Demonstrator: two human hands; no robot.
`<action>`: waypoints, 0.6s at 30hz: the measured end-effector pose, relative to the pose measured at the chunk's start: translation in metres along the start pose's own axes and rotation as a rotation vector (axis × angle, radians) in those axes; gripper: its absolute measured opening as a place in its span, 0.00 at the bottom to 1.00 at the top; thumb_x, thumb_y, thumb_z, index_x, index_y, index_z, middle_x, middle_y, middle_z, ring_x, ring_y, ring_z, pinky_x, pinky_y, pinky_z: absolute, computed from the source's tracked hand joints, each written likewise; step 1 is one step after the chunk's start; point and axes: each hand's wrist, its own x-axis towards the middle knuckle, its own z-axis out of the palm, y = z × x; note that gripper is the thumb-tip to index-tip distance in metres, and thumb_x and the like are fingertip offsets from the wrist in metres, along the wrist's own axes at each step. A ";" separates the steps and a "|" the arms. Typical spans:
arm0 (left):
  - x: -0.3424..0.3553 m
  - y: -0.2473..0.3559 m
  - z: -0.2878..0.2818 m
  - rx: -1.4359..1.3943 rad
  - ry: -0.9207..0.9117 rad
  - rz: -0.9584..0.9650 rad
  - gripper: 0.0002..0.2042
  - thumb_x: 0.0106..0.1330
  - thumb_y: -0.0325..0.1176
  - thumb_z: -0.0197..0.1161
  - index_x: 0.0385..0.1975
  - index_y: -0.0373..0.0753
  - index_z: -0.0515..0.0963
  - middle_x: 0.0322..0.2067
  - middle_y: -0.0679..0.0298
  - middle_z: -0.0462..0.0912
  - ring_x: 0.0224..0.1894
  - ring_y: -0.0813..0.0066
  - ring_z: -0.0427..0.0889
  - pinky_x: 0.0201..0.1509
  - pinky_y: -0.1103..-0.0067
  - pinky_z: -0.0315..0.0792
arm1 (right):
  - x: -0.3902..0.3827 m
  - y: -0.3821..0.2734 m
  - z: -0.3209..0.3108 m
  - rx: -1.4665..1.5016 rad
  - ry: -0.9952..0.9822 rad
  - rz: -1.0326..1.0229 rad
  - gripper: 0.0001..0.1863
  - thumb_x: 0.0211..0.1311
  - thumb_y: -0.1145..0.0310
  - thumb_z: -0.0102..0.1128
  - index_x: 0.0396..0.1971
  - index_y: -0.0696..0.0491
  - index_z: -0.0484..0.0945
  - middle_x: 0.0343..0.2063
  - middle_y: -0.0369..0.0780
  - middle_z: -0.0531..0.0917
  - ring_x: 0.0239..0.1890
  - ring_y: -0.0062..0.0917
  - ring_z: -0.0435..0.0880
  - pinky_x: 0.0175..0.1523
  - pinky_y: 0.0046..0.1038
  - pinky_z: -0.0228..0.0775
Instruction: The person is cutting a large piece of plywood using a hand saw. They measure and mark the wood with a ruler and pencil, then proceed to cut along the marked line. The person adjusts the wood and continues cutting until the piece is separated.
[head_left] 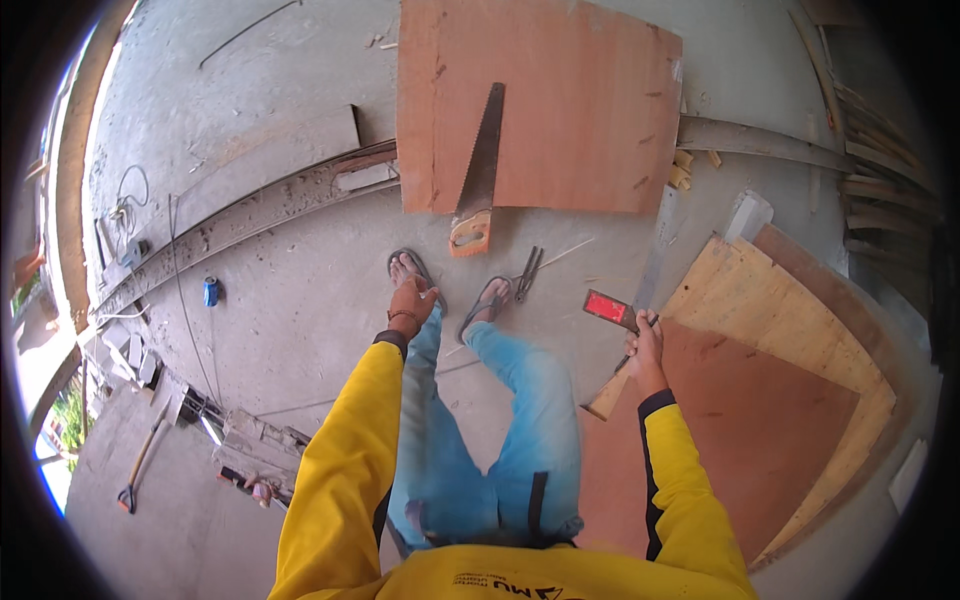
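My left hand [408, 303] hangs in front of my left leg, its fingers loosely apart with nothing visible in them. In my right hand [646, 345] is a dark block-shaped tool with a red face [608, 308], gripped above the sheets at right. A long grey metal strip [655, 250] runs away from beside that block; whether the two are joined I cannot tell. Ahead, a handsaw [483, 165] lies on a reddish plywood sheet [600, 100], its wooden handle hanging over the near edge. Dark pincers [528, 275] rest on the concrete by my right foot.
More plywood sheets [740, 400] are stacked to my right. A long metal beam [250, 225] crosses the floor under the front sheet. At left are a small blue object [210, 291], a long-handled tool [145, 460] and rubble [265, 445]. Wood offcuts [682, 170] lie beside the front sheet.
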 end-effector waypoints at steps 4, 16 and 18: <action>0.110 -0.043 0.064 0.194 0.136 0.121 0.26 0.59 0.49 0.68 0.45 0.31 0.76 0.43 0.49 0.83 0.45 0.51 0.82 0.52 0.66 0.73 | 0.093 0.053 0.064 0.038 -0.088 -0.049 0.08 0.71 0.61 0.55 0.41 0.44 0.67 0.25 0.27 0.69 0.15 0.10 0.60 0.16 0.15 0.50; 0.175 -0.057 0.144 -0.440 -0.335 0.273 0.21 0.62 0.46 0.70 0.34 0.28 0.81 0.26 0.56 0.86 0.28 0.76 0.85 0.31 0.76 0.77 | 0.225 0.074 0.106 0.347 -0.197 -0.581 0.12 0.70 0.63 0.58 0.49 0.48 0.70 0.27 0.26 0.69 0.18 0.08 0.57 0.21 0.14 0.48; 0.174 -0.038 0.164 -0.251 -0.365 0.477 0.23 0.61 0.51 0.68 0.34 0.30 0.82 0.25 0.54 0.85 0.27 0.70 0.85 0.31 0.73 0.77 | 0.210 0.067 0.084 0.455 0.001 -0.656 0.10 0.69 0.64 0.58 0.46 0.47 0.71 0.27 0.26 0.71 0.17 0.07 0.57 0.20 0.12 0.48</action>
